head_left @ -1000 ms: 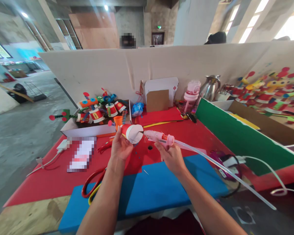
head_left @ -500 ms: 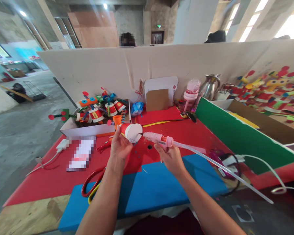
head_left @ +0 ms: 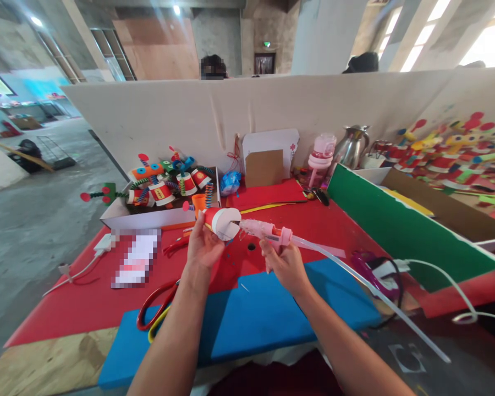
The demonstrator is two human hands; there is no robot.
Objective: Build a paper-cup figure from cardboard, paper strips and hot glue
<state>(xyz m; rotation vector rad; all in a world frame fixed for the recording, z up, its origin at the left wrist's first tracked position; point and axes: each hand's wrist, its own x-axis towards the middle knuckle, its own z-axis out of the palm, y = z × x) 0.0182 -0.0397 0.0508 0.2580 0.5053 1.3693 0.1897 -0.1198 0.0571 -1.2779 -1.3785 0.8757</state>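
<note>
My left hand [head_left: 203, 242] is closed round a red and white paper cup [head_left: 221, 223], tilted so its pale round end faces right. An orange tube and a coiled strip stick up behind the cup. In my right hand [head_left: 284, 261] is a pink glue gun [head_left: 264, 231], gripped by its handle. Its dark nozzle points left at the cup's pale end; whether they touch I cannot tell. A long clear glue stick [head_left: 355, 275] runs out of the gun's back toward the lower right.
Left, a white box [head_left: 157, 220] holds several cup figures. A green-sided box [head_left: 396, 225] stands right, near a purple power strip [head_left: 373, 269]. Red-handled scissors [head_left: 148, 302] lie by my left forearm, partly hidden. A pink bottle [head_left: 322, 154] and metal jug [head_left: 353, 146] stand at the back.
The cup has shifted very slightly to the right and up. The glue stick's rear end has swung a little to the left and down.
</note>
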